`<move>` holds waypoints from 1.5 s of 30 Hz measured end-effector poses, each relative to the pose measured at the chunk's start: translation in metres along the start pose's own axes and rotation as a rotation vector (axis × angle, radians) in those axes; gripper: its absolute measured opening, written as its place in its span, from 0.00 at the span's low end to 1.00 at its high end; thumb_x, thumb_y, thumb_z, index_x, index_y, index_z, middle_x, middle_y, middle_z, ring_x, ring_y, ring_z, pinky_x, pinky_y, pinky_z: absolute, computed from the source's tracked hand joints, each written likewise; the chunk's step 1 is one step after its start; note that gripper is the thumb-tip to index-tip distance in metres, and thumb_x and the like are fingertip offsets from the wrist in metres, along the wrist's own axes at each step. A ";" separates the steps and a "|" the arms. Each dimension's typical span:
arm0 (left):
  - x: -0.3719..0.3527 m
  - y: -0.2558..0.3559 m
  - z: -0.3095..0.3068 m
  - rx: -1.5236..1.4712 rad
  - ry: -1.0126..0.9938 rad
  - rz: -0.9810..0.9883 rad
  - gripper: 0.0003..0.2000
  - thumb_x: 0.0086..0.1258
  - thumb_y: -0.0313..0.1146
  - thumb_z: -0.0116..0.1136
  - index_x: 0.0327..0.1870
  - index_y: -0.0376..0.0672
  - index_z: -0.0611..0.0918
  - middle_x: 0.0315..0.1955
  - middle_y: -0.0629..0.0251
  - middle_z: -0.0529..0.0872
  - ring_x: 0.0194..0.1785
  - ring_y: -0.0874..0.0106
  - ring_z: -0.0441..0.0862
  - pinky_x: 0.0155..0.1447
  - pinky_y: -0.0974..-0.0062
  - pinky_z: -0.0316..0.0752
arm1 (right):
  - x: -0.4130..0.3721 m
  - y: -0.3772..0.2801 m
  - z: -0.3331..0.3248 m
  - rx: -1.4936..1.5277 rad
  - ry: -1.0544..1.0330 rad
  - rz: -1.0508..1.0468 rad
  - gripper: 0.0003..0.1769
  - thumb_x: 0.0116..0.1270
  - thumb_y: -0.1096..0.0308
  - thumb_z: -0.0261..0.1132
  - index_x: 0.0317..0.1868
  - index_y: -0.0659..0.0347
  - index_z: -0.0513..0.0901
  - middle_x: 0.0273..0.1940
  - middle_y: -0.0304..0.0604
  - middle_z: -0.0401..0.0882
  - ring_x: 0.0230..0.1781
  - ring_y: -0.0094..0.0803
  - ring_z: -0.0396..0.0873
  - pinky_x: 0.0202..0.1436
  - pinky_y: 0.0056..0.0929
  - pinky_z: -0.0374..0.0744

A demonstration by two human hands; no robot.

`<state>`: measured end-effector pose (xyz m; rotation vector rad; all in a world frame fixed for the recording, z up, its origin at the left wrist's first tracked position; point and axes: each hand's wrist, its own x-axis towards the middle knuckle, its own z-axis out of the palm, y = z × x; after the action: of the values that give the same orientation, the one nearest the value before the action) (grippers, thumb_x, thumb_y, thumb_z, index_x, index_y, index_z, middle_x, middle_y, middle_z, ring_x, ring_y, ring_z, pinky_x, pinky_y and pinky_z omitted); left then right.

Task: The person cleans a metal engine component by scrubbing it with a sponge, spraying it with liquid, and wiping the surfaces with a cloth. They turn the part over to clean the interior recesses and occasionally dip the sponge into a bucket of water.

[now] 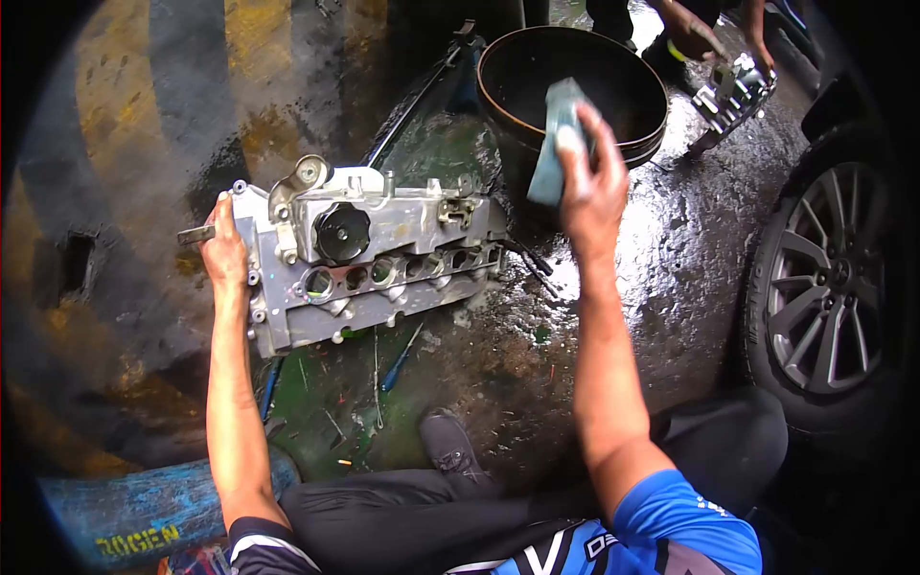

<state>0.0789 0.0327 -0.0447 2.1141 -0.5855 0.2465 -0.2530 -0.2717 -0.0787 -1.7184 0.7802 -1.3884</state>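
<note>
**Gripping an engine head on a wet workshop floor**

Item one: the cylinder head (383,259) is laid on the floor (690,249), left of centre. Its left end is clasped by the left hand (224,251), with the fingers wrapped over the edge. A blue-grey pad (554,144) is clenched in the right hand (589,187) and raised at the near rim of a black basin (623,91), just beyond the head's right end.

Open floor is left between the head and a car wheel (824,287) at the right edge. A blue screwdriver (398,359) is seen just below the head — a blue gas cylinder (144,508) at lower left. Beyond the basin, a second person's hand (695,34) is held just above a ribbed metal part (733,91). The surface is wet and glossy throughout.
</note>
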 end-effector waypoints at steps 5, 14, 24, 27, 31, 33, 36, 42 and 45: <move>-0.003 -0.019 -0.004 0.039 -0.027 0.130 0.23 0.80 0.44 0.53 0.58 0.29 0.82 0.55 0.54 0.86 0.60 0.64 0.81 0.67 0.68 0.71 | 0.126 0.007 -0.003 0.331 -0.432 0.369 0.31 0.67 0.60 0.67 0.67 0.68 0.76 0.55 0.48 0.84 0.53 0.31 0.81 0.58 0.31 0.78; -0.037 -0.027 -0.042 0.795 -0.104 0.554 0.21 0.77 0.18 0.44 0.70 0.33 0.72 0.64 0.46 0.78 0.64 0.54 0.78 0.70 0.59 0.69 | 0.222 0.165 0.111 -1.017 -1.585 -0.029 0.44 0.44 0.71 0.76 0.67 0.65 0.76 0.54 0.59 0.84 0.57 0.50 0.82 0.60 0.40 0.80; -0.081 0.014 -0.059 0.736 -0.056 0.354 0.16 0.83 0.26 0.43 0.65 0.31 0.74 0.58 0.40 0.80 0.56 0.50 0.80 0.64 0.58 0.73 | 0.146 0.362 0.131 -1.278 -1.663 -0.358 0.36 0.58 0.67 0.67 0.69 0.59 0.70 0.56 0.62 0.80 0.54 0.50 0.84 0.53 0.50 0.83; -0.080 0.027 -0.047 0.785 0.019 0.402 0.17 0.83 0.33 0.45 0.62 0.28 0.76 0.56 0.40 0.81 0.56 0.50 0.80 0.64 0.60 0.73 | 0.142 0.267 0.083 -0.954 -1.635 0.518 0.29 0.64 0.59 0.64 0.65 0.57 0.76 0.58 0.56 0.81 0.54 0.40 0.83 0.53 0.42 0.81; -0.078 0.039 -0.045 0.444 0.006 0.007 0.22 0.83 0.37 0.45 0.59 0.21 0.77 0.57 0.38 0.81 0.59 0.51 0.79 0.67 0.62 0.71 | 0.132 0.261 0.101 -0.937 -1.847 0.439 0.29 0.63 0.62 0.66 0.65 0.58 0.77 0.57 0.54 0.82 0.53 0.39 0.83 0.51 0.42 0.83; -0.074 0.035 -0.040 0.398 -0.028 0.051 0.19 0.83 0.33 0.44 0.62 0.24 0.76 0.60 0.40 0.79 0.61 0.52 0.78 0.69 0.62 0.70 | 0.133 0.260 0.122 -0.945 -1.936 0.347 0.29 0.62 0.63 0.67 0.64 0.59 0.78 0.57 0.53 0.82 0.52 0.39 0.83 0.50 0.41 0.84; -0.070 0.032 -0.035 0.469 -0.058 0.204 0.17 0.83 0.25 0.42 0.67 0.31 0.75 0.63 0.41 0.77 0.63 0.53 0.78 0.70 0.61 0.69 | 0.144 0.240 0.143 -0.935 -2.003 0.361 0.29 0.61 0.65 0.69 0.64 0.60 0.78 0.56 0.51 0.83 0.51 0.39 0.83 0.49 0.41 0.85; -0.058 0.041 -0.014 0.376 -0.088 0.385 0.17 0.81 0.27 0.46 0.66 0.35 0.77 0.53 0.54 0.82 0.42 0.67 0.75 0.49 0.70 0.72 | 0.214 0.092 0.135 -1.052 -1.803 -0.005 0.29 0.52 0.70 0.72 0.57 0.64 0.82 0.53 0.50 0.85 0.52 0.43 0.84 0.51 0.43 0.84; -0.058 0.091 -0.005 -0.050 -0.064 -0.035 0.15 0.81 0.36 0.50 0.55 0.34 0.82 0.36 0.62 0.85 0.32 0.76 0.73 0.39 0.73 0.73 | 0.216 0.011 0.104 -0.622 -1.368 -0.226 0.20 0.57 0.77 0.67 0.52 0.58 0.85 0.49 0.46 0.85 0.54 0.38 0.83 0.61 0.36 0.78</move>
<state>-0.0160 0.0113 0.0015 2.0880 -0.5854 0.1438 -0.1051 -0.4385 0.0090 -2.6731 0.1816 0.1929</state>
